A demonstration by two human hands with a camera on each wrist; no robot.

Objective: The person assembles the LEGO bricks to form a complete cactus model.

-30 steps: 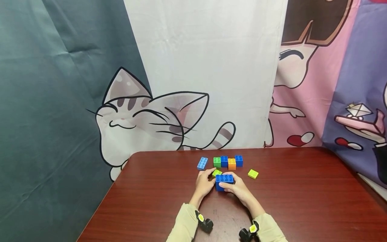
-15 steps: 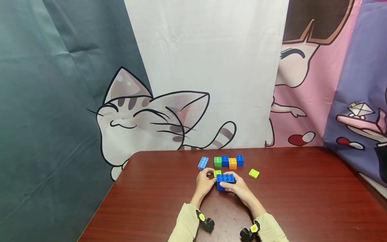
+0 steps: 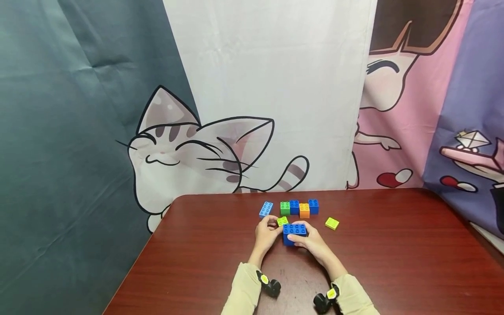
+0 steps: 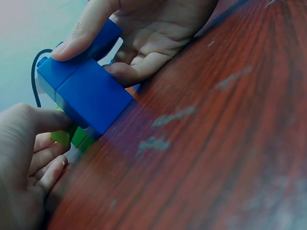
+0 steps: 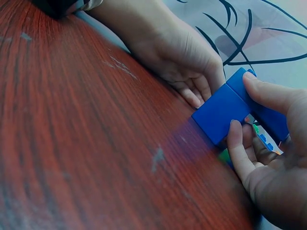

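My right hand [image 3: 314, 245] holds a build of stacked blue toy building bricks [image 3: 294, 229], its thumb on the near face. In the left wrist view the lower blue brick [image 4: 93, 96] stands at the tabletop, while the upper blue brick reaches out past it toward the right hand. Just behind the blue build, my left hand [image 3: 265, 234] pinches a small lime-green brick [image 3: 282, 220]. That lime-green brick [image 4: 60, 137] shows between the left thumb and fingers in the left wrist view, partly hidden by them.
Beyond the hands stand a green brick [image 3: 285, 208], an orange brick [image 3: 304, 211] and two blue bricks, close together in a row. A light-blue brick [image 3: 266, 209] lies to their left. Another lime-green brick [image 3: 332, 223] lies to the right on the wooden table [image 3: 393, 253].
The lime-green brick in my left hand turns a little between frames, and the left fingers shift slightly around it. My right hand keeps its grip on the blue build.
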